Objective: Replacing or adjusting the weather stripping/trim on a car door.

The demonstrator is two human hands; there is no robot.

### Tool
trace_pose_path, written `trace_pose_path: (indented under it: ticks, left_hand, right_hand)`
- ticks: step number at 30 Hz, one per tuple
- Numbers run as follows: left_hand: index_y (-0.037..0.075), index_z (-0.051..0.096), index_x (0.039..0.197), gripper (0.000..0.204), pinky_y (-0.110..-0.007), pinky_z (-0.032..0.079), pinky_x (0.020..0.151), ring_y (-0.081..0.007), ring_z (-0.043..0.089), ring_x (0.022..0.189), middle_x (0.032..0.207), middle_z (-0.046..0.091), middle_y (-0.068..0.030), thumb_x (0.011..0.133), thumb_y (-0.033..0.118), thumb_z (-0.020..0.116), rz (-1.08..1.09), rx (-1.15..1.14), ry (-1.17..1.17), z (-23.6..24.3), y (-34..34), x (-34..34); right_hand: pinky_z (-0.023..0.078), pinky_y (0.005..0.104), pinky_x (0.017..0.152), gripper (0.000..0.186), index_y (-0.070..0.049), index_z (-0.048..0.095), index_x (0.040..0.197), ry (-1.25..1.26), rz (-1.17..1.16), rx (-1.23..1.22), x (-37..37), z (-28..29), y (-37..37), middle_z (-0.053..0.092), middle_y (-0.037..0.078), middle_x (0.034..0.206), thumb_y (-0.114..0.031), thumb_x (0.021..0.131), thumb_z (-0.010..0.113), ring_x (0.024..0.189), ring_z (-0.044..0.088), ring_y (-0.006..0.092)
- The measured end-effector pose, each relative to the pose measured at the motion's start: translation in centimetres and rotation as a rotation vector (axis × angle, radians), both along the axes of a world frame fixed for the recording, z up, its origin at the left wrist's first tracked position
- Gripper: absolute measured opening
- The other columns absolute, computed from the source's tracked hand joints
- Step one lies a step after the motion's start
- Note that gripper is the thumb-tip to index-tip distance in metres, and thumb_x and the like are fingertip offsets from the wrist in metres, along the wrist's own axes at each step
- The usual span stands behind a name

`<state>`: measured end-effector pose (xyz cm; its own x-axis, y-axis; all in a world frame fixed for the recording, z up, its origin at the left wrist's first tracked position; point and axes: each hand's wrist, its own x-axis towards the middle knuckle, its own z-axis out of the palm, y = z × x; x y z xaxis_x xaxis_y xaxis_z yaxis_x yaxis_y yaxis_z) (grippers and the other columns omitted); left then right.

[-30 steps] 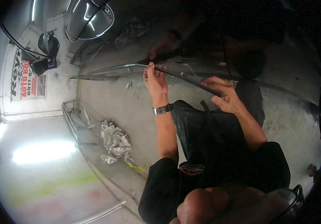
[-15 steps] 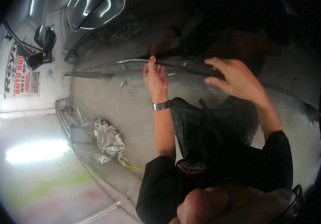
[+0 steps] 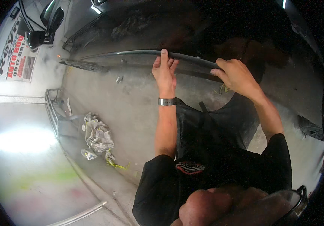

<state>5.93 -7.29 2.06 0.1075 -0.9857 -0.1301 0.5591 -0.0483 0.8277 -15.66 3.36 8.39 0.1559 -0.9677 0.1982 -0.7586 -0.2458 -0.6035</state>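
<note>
A long, thin, dark strip (image 3: 132,52) with a shiny edge curves along the lower side of a dark, glossy car body (image 3: 192,22). I cannot tell whether it is loose or fixed to the car. My left hand (image 3: 165,75), a watch on its wrist, pinches the strip near its middle. Its thumb lies on top and the fingers reach beneath. Farther right, my right hand (image 3: 239,77) closes over the strip, thumb toward me, hiding part of it. Faint reflections show in the dark panel above.
Crumpled paper (image 3: 98,133) lies on the grey floor at left, by yellow-green string (image 3: 117,164) and a metal frame (image 3: 52,113). A black side mirror (image 3: 36,39) juts out at upper left before a wall banner (image 3: 21,67). At far right is a wheel (image 3: 311,128).
My right hand's thumb and fingers have closed onto the strip from a wider spread. Both hands and the strip sit slightly higher in view, while the surroundings at left have shifted left.
</note>
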Motion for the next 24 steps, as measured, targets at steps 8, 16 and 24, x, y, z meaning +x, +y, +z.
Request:
trace_pose_path:
  ticks: [8, 16, 24]
  left_hand:
    - [0.005, 0.051, 0.089, 0.027, -0.028, 0.054, 0.061, -0.0127, 0.057, 0.063, 0.076, 0.058, -0.0044, 0.082, 0.016, 0.075, -0.068, -0.005, 0.069, 0.3, -0.2, -0.2]
    - [0.001, 0.046, 0.1, 0.036, -0.03, 0.055, 0.063, -0.0142, 0.059, 0.066, 0.082, 0.059, -0.0064, 0.082, 0.014, 0.074, -0.032, -0.005, 0.013, 0.0, -0.4, 0.0]
    - [-0.005, 0.04, 0.112, 0.051, -0.033, 0.056, 0.069, -0.0161, 0.058, 0.075, 0.091, 0.057, -0.0096, 0.081, 0.015, 0.074, -0.014, 0.012, -0.032, -0.2, -0.5, 0.1]
  right_hand:
    - [0.04, 0.0431, 0.058, 0.03, 0.002, 0.054, 0.081, 0.018, 0.013, -0.001, 0.0, 0.1, 0.4, 0.052, 0.024, 0.065, -0.025, 0.091, 0.06, 0.06, 0.051, 0.0412]
    - [0.042, 0.0457, 0.059, 0.026, 0.001, 0.054, 0.091, 0.127, 0.013, -0.062, 0.2, -1.7, 0.2, 0.056, 0.022, 0.068, -0.024, 0.092, 0.059, 0.066, 0.055, 0.042]
    - [0.043, 0.0455, 0.059, 0.026, 0.003, 0.054, 0.092, 0.118, 0.034, -0.123, 0.5, -2.9, 0.5, 0.057, 0.022, 0.07, -0.022, 0.09, 0.061, 0.068, 0.057, 0.0416]
